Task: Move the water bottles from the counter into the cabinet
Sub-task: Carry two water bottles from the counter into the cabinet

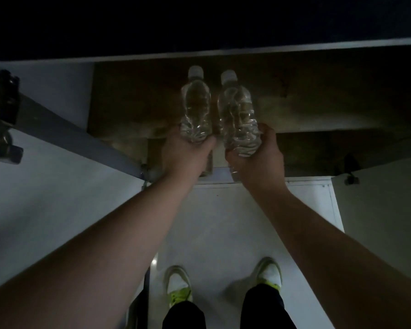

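Dim, grainy wide-angle view, top black, edges bowed.

Looks like a home kitchen, dimly lit. Low cabinet (318, 110) with brown wooden interior, white doors swung open either side: left door (45, 186), right door (384, 198), hinge (350, 179) visible on the right one. Pale floor (218, 222) in front of cabinet.
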